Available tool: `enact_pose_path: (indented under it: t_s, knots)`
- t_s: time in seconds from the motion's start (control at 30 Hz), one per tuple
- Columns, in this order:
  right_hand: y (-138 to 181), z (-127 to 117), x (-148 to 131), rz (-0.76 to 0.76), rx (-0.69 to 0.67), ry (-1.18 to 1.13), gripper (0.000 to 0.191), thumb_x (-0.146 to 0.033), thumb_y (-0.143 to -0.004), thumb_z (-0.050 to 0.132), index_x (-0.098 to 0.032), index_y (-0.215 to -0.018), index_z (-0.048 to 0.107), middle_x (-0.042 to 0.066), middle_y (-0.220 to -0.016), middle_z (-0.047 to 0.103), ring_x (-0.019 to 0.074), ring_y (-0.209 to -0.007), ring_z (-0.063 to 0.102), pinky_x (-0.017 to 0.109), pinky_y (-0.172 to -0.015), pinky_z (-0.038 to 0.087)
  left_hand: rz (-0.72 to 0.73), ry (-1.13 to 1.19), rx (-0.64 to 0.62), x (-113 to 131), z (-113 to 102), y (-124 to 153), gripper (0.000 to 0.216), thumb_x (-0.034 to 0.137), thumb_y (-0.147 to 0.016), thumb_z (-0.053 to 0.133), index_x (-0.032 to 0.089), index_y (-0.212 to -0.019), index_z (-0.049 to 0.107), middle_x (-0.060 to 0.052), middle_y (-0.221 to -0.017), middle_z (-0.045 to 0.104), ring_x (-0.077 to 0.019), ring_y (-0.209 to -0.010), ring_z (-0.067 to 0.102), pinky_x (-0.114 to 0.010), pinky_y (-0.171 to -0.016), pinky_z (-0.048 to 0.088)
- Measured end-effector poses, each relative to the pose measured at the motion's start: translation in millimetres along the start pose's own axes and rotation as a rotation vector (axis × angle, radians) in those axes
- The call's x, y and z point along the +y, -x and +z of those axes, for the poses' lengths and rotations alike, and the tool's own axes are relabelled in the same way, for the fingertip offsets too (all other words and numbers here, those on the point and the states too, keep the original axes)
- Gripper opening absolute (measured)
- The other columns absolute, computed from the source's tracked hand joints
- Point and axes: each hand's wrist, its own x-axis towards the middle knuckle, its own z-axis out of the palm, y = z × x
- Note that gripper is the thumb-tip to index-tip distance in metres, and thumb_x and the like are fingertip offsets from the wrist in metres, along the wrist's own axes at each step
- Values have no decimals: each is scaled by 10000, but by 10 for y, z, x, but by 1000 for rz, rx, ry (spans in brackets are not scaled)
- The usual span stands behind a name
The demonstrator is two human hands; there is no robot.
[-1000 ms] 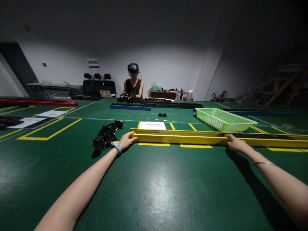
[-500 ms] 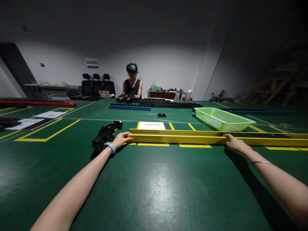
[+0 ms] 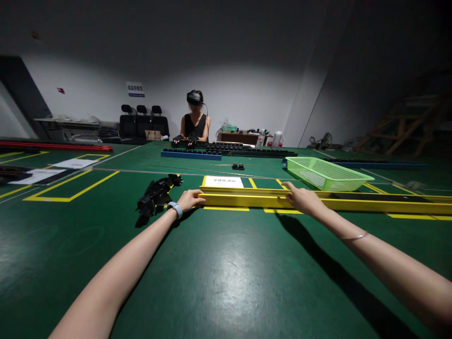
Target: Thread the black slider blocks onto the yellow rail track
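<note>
Left fingers [image 3: 197, 193] pinch a yellow rail [image 3: 243, 201] endwise; right fingers [image 3: 293, 189] part above it, hold unclear; wide tabletop [image 3: 233, 268] stretches toward near edge.

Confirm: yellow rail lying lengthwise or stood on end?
Lying lengthwise: the yellow rail stretches sideways across the green table, the left hand at its left end.

The left hand [image 3: 191, 199] grips the left end of a yellow rail [image 3: 243, 201]. Farther along it the right hand [image 3: 305, 201] reaches over, index finger extended; whether it touches is hard to tell. Black parts [image 3: 155, 197] lie just left of the left hand, a printed sheet [image 3: 224, 181] beyond and between both hands, a green basket [image 3: 341, 184] beyond the right.
</note>
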Motion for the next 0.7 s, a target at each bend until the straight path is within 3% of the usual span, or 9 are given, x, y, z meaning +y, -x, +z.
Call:
enact_pose_path:
  t_s: [0.2,0.33,0.47,0.57,0.7]
  knots:
    - [-166,-165,-1338,-416,287,-90,383,-256,-883,361,-261,-1263,407,70,-993,604,211,-837,551,323,-738,381,41,1,1,248,428,-233,305,415,-697,617,178,-871,696,-32,-788,685,-179,-715,598,-264,-647,429]
    - [-355,-45,-1918,-330,251,11,325,-303,-923,312,-246,-1218,437,86,-1135,539,245,-1026,461,339,-812,334,70,31,6,330,638,-366,237,337,-710,607,160,-843,689,-37,-767,677,-171,-703,586,-260,-645,428]
    - [-414,198,-2208,-161,289,-20,361,-319,-967,186,-270,-1086,523,48,-1062,588,220,-987,462,340,-810,294,79,31,45,342,750,-385,216,227,-747,536,155,-892,680,-45,-777,680,-160,-693,581,-255,-647,427]
    - [-369,342,-2252,-200,360,-119,415,-315,-977,170,-242,-907,573,27,-880,628,186,-877,485,339,-831,257,71,78,77,320,799,-359,248,207,-759,527,147,-957,664,-64,-846,685,-160,-722,589,-263,-676,440]
    - [-308,400,-2223,-238,445,-227,382,-305,-971,247,-198,-823,582,42,-784,627,177,-809,489,328,-818,240,140,237,-93,315,726,-357,313,250,-759,581,119,-1038,632,-85,-910,680,-163,-787,609,-271,-731,470]
